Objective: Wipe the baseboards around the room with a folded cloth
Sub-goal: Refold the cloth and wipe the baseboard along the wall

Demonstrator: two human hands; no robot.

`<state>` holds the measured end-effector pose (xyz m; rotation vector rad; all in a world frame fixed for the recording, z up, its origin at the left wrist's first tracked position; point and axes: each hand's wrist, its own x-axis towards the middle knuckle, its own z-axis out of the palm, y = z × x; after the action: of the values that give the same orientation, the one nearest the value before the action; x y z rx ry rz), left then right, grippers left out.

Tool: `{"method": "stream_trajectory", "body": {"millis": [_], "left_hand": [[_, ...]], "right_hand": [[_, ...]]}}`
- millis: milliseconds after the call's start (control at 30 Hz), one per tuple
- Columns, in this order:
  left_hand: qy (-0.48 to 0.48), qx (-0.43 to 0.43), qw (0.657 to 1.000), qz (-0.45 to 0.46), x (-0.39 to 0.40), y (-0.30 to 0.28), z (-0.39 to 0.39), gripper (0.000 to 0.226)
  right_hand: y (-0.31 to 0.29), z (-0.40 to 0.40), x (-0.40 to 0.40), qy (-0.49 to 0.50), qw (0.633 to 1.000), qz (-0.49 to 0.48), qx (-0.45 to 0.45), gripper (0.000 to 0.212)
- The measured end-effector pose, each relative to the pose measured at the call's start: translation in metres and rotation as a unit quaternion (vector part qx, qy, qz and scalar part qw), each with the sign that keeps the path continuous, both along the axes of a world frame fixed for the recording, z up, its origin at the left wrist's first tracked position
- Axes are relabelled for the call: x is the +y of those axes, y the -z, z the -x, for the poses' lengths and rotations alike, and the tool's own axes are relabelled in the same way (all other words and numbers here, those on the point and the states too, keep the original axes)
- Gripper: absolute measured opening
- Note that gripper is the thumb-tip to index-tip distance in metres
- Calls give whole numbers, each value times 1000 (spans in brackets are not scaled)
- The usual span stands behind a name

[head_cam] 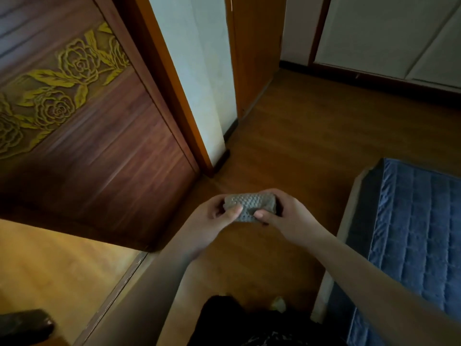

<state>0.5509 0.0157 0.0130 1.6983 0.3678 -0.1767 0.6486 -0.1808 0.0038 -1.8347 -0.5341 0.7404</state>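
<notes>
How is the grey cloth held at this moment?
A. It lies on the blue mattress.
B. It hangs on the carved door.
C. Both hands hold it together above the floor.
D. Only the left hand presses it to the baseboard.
C: the left hand and the right hand both grip the folded grey cloth between them, above the wooden floor.

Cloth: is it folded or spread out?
Folded. The cloth is a small thick pad, pinched between the left hand and right hand.

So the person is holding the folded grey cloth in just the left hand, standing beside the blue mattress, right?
Not quite: the head view shows both hands on the folded grey cloth, left hand and right hand each pinching an end. The blue mattress is indeed beside them.
</notes>
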Motion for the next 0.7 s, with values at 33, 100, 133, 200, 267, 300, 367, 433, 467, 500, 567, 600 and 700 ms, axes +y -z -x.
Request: {"method": "stream_trajectory", "body": {"millis": [33,100,133,200,267,300,367,433,467,500,567,600,700], "left_hand": [[1,-16,1000,-6,2,-4,-4,47],[-8,-38,999,-26,10,-9,-14,48],[-12,-45,998,-37,15,-9,-19,49],[-21,-53,997,-54,26,-7,-30,50],[-30,-59,996,-66,38,-3,-44,45],[-34,-61,995,-72,45,0,-51,42],[-31,-59,994,-88,59,7,-69,36],[-15,-59,993,-102,74,12,-89,36],[-6,-63,992,-109,81,14,-99,38],[5,-68,991,-119,88,15,-111,39],[27,-76,986,-147,102,15,-133,40],[37,-77,984,-158,108,15,-144,40],[58,-81,979,-179,129,14,-179,41]], "right_hand": [[1,-6,2,-7,1000,-7,-7,41],[1,-24,11,-20,999,-28,-2,43],[2,-32,16,-27,999,-40,5,44],[4,-50,27,-43,997,-54,19,50],[7,-67,40,-48,997,-56,34,64],[9,-77,47,-50,997,-51,36,68],[11,-97,60,-63,997,-34,27,68],[10,-119,73,-92,996,4,9,65],[10,-131,80,-112,993,26,-5,64],[8,-143,87,-130,990,42,-14,61],[5,-166,100,-156,986,57,-15,59],[3,-175,106,-163,985,61,-11,63],[3,-200,122,-153,986,64,-7,73]]}}
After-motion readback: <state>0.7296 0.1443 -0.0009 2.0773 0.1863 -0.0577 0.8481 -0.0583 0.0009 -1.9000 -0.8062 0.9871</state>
